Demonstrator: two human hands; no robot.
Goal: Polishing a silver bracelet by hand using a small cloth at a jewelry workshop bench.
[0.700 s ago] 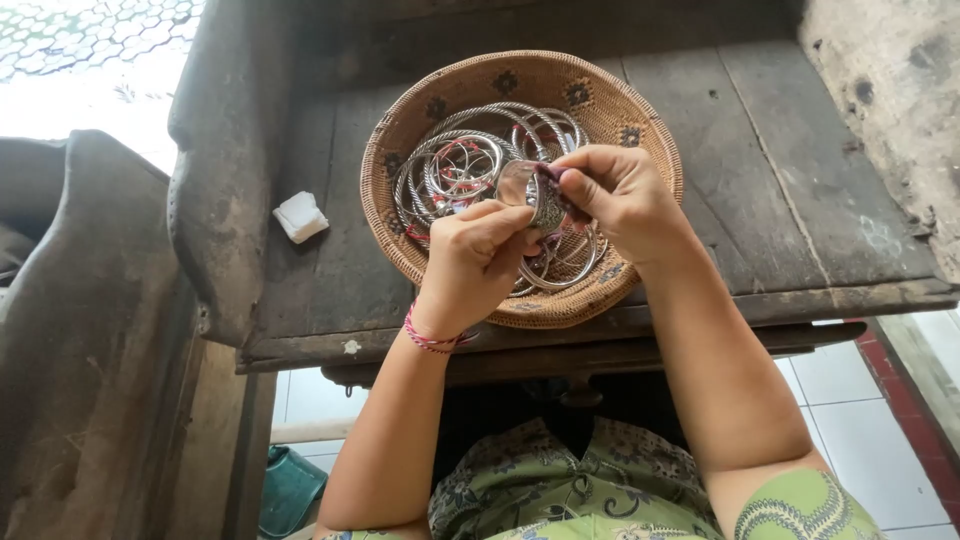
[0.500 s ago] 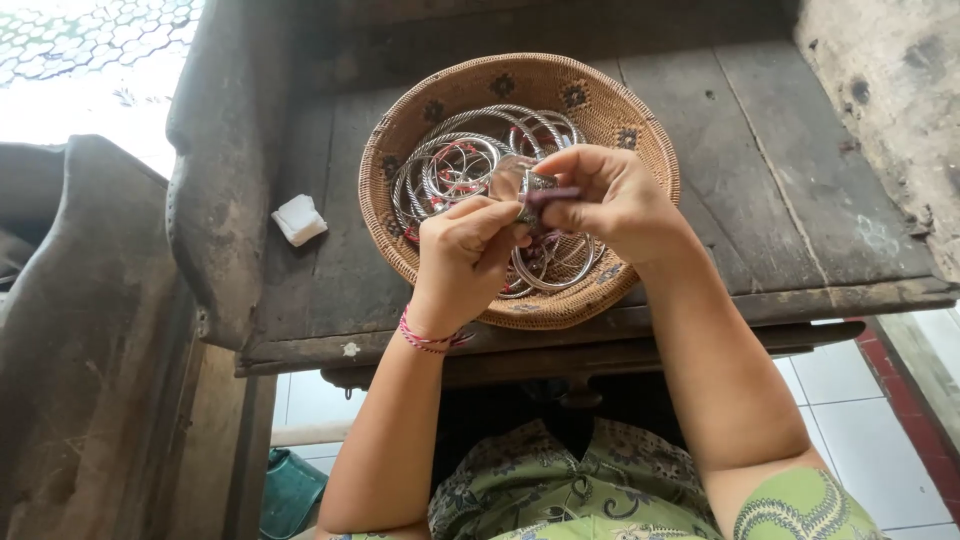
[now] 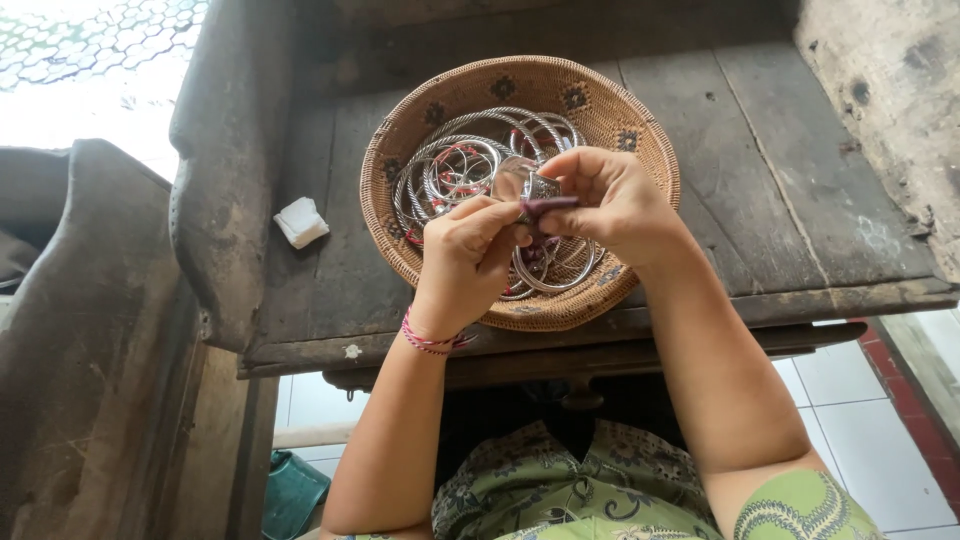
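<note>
A round woven basket (image 3: 600, 90) sits on a dark wooden table and holds several silver bangles (image 3: 455, 165). Over the basket, my left hand (image 3: 465, 255) and my right hand (image 3: 610, 205) meet. Between their fingertips they pinch one silver bangle (image 3: 520, 182) together with a small dark purple strip (image 3: 548, 205). A pink braided band circles my left wrist. The lower bangles in the basket are hidden behind my hands.
A small white block (image 3: 302, 221) lies on the wooden table (image 3: 780, 200) left of the basket. A rough stone wall (image 3: 890, 90) rises at the right. A thick dark wooden post (image 3: 215, 170) stands at the left. White floor tiles show below the table edge.
Both hands have shifted slightly, turning the bangle between the fingertips; the purple strip now shows more plainly under my right thumb.
</note>
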